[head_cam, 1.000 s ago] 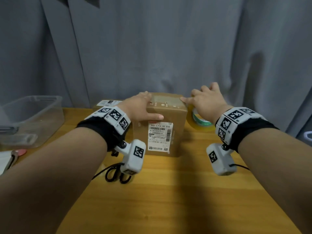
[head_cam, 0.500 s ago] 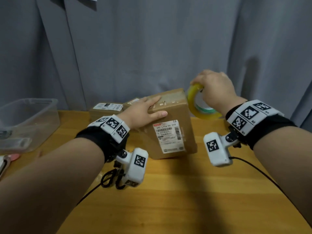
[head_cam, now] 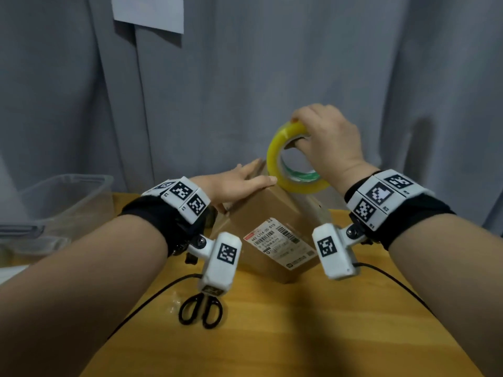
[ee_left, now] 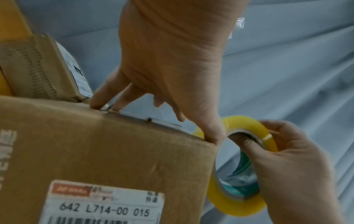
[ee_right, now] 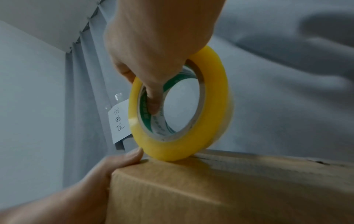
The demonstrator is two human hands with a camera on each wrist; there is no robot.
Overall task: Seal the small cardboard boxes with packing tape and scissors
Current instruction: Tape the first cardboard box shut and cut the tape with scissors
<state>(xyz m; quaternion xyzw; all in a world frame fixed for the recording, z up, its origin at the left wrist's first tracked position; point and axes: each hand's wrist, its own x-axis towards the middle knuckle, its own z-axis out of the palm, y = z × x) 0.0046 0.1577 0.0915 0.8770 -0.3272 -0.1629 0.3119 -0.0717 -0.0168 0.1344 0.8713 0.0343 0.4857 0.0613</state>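
Observation:
A brown cardboard box point(head_cam: 261, 213) point(ee_left: 107, 151) point(ee_right: 229, 189) with a white shipping label stands tilted on the wooden table point(head_cam: 299, 336). My left hand point(head_cam: 234, 180) point(ee_left: 172, 60) lies flat on its top, straight fingers pressing the flaps and thumb at the near corner. My right hand point(head_cam: 326, 140) point(ee_right: 153, 53) grips a yellow tape roll point(head_cam: 277, 156) point(ee_left: 249, 166) point(ee_right: 182, 106), thumb inside the core, and the roll touches the box's top edge. Black-handled scissors point(head_cam: 201, 311) lie on the table in front of the box.
A second small box point(ee_left: 47, 68) sits behind the first. A clear plastic bin point(head_cam: 60, 202) stands at the table's left. Grey curtain point(head_cam: 245, 77) hangs close behind, with a paper note point(head_cam: 148, 12) pinned to it. Black cables point(head_cam: 152, 295) trail across the table.
My right hand lifted the tape roll from the table beside the box up to the box's top edge. The box has been tipped and turned under my left hand.

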